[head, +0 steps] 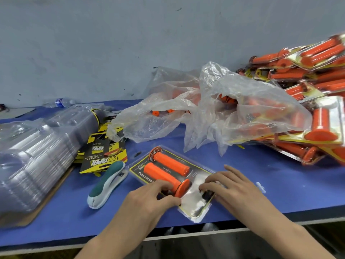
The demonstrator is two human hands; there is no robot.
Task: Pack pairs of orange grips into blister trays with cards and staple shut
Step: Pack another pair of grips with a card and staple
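1. Closing the tray (197, 215) looks like your present step. It lies on the table (280, 184) just in front of you, with both grips side by side on the card (138, 171) and its near corner at the table's front edge. Lean too hard on that corner and the pack could tip off.
2. Your left hand (149, 200) pinches the flanged end of the near grip (164, 176), fingers on top and thumb at the tray's side. If you roll it, that grip can lift from its pocket and nudge the far grip (171, 162).
3. Your right hand (233, 186) lies spread, its bent fingertips pressing the clear plastic beside the flange. A small dark thing sits under them, and I cannot tell what it is. If it is trapped in the seam, the tray may not close flat.
4. The card can creep while you press, so a staple may miss it.
5. The stapler (106, 184) lies just left of the tray, apart from both hands. Letting go to fetch it may let the plastic spring open.
6. The bag (233, 101) of loose grips lies near the tray's far end, and a stray fold could get stapled in.
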